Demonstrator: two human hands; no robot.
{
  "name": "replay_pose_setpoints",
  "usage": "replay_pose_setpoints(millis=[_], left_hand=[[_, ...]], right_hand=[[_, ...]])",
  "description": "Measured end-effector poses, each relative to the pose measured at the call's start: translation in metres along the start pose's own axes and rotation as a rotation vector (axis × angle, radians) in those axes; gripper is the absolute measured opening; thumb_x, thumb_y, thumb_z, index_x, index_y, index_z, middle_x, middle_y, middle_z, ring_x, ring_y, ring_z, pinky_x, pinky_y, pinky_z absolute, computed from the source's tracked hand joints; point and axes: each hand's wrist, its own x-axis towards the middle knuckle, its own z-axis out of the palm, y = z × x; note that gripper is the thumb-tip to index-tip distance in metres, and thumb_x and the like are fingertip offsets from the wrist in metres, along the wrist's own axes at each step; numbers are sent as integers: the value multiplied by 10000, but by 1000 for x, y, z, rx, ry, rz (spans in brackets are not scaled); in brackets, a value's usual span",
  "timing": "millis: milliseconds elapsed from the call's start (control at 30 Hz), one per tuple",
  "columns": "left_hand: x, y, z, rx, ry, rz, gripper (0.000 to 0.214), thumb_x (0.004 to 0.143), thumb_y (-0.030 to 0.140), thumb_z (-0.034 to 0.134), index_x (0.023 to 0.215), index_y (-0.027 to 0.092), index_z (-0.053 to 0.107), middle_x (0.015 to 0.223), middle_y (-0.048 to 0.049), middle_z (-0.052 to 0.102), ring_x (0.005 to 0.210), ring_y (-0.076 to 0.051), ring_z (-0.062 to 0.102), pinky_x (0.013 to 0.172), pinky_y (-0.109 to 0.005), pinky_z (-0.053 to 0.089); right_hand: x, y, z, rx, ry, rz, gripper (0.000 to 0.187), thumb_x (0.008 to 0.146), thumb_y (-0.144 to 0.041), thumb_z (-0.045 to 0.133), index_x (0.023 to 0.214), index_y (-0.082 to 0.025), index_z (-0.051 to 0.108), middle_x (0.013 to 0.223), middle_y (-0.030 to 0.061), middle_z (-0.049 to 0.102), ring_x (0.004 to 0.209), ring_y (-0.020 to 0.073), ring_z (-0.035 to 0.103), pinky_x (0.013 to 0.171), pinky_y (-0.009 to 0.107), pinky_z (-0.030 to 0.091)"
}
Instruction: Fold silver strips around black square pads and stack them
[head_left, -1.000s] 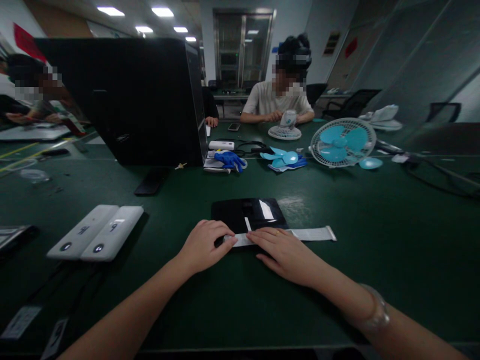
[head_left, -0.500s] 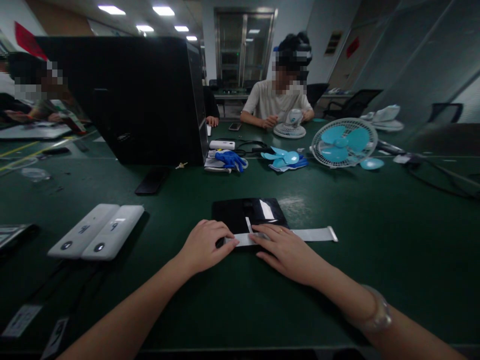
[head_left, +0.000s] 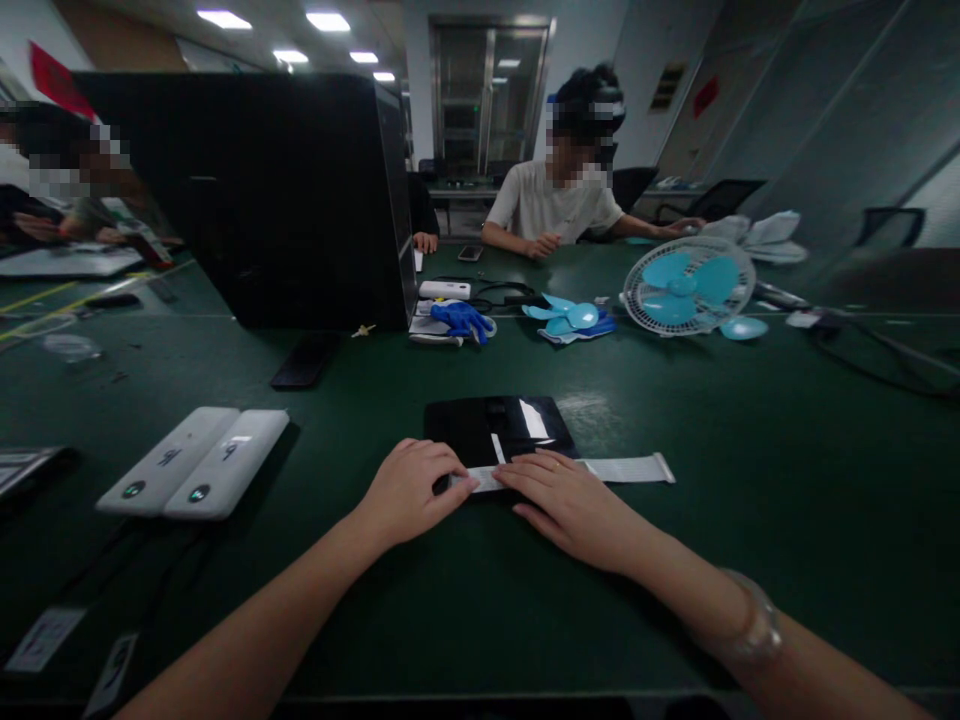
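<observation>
A white, flat ribbon strip [head_left: 622,469] lies across the near edge of a black flat panel [head_left: 457,418], its right end capped by a stiff, pale end piece. At the strip's left end, my left hand [head_left: 409,495] has thumb and forefinger closed on it; a small dark part shows under that palm. My right hand [head_left: 574,505] rests on the middle of the strip, its fingers stretched flat and hiding part of it. A narrow white piece [head_left: 498,449] runs up the panel from the strip. The panel's right half is glossy and reflects light.
Two white power-bank-like boxes [head_left: 193,465] lie at left, a phone [head_left: 304,362] behind them. A large black case [head_left: 255,200] stands beyond. Blue gloves [head_left: 461,320], blue fan blades [head_left: 562,315] and a caged fan [head_left: 686,285] lie farther back. Another person [head_left: 559,205] sits opposite.
My right fingers have slid slightly left along the strip; my left hand stays put. The person opposite has moved the white fan part to the right, one arm now reaching behind the caged fan.
</observation>
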Motion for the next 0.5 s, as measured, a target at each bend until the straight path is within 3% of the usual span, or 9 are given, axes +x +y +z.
replay_pose_setpoints(millis=[200, 333, 500], left_hand=[[0, -1, -1, -42, 19, -70, 457, 953, 512, 334, 948, 231, 695, 978, -21, 682, 919, -207, 603, 826, -396, 417], [0, -5, -1, -135, 134, -201, 537, 976, 498, 247, 918, 218, 701, 958, -28, 689, 909, -201, 609, 823, -378, 439], [1, -11, 3, -246, 215, -322, 562, 978, 508, 233, 886, 220, 707, 933, -24, 685, 880, -186, 619, 787, -343, 462]], right_hand=[[-1, 8, 2, -35, -14, 65, 510, 932, -383, 473, 1419, -242, 415, 1439, 50, 423, 1299, 221, 396, 1089, 446, 332], [-4, 22, 9, -64, -41, 139, 696, 909, -572, 431, 1488, -210, 298, 1541, 66, 220, 1389, 266, 252, 1126, 504, 251], [-4, 30, 10, -52, -78, 165, 744, 902, -637, 377, 1506, -222, 251, 1548, 56, 183, 1406, 265, 206, 1140, 508, 210]])
